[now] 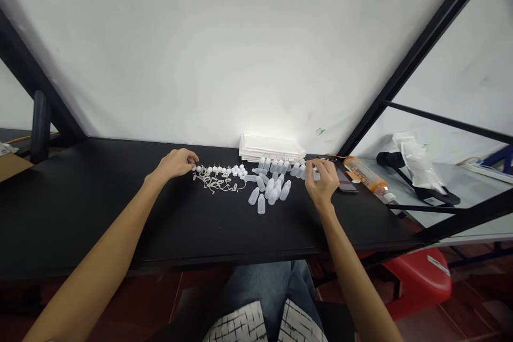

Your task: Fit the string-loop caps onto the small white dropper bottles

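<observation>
My left hand (176,163) is at the left end of a row of small white caps (219,170), its fingers bent together around the end cap (194,168). Thin white tubing or cords (216,184) lie tangled just in front of the row. On the right, my right hand (323,179) curls its fingers over a small translucent bottle (316,176), mostly hidden by the hand. Beside it, several similar bottles (280,165) stand in a row. More uncapped-looking bottles (261,204) lie loosely in front of them.
A stack of white flat sheets or trays (270,144) lies against the wall behind the bottles. Right of my right hand are a phone (347,181) and an orange-labelled drink bottle (368,177). Black frame bars (417,48) flank the black table (192,230). A red stool (420,280) stands below right.
</observation>
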Action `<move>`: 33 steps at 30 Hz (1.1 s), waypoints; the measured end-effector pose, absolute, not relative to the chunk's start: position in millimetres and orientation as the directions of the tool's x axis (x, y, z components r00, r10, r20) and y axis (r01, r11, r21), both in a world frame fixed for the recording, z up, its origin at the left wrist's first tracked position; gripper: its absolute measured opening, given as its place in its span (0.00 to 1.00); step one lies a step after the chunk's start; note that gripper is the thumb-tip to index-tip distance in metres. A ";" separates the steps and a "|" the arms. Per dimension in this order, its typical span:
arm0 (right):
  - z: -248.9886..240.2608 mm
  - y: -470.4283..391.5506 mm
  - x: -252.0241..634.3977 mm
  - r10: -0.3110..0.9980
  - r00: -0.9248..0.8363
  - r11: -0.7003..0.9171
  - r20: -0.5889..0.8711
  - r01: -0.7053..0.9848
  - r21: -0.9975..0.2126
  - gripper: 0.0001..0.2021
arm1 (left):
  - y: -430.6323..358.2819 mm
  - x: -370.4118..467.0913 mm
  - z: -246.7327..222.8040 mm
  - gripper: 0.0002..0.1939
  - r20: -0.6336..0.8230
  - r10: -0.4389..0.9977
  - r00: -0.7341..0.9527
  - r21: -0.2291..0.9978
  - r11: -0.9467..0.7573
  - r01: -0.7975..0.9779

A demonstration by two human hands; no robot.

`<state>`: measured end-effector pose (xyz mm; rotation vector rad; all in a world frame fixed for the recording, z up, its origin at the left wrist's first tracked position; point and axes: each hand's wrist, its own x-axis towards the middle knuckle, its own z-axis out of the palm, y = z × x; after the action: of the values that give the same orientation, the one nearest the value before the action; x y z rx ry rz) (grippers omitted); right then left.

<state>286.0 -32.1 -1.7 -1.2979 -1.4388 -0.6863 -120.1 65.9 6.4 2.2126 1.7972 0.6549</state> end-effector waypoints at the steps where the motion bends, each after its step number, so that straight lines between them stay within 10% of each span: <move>1: -2.1 -32.8 282.6 0.363 0.103 0.268 0.926 0.940 -0.210 0.10 | 64.8 -119.2 7.1 0.11 0.193 0.970 0.146 0.425 -0.217 0.879; 20: -1.5 -37.8 263.7 0.378 0.019 0.406 0.925 0.895 -0.184 0.10 | 55.0 -114.6 18.3 0.10 0.055 0.991 0.119 0.262 -0.129 0.956; 33: -13.7 -85.9 210.8 0.404 -0.294 0.523 0.866 0.851 0.045 0.06 | 28.7 -63.9 18.1 0.11 0.504 0.786 0.358 0.393 -0.578 0.715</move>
<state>210.8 -85.9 -13.7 -1.0307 -1.8998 -0.6533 -63.9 28.7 18.1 2.5002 1.3874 1.0210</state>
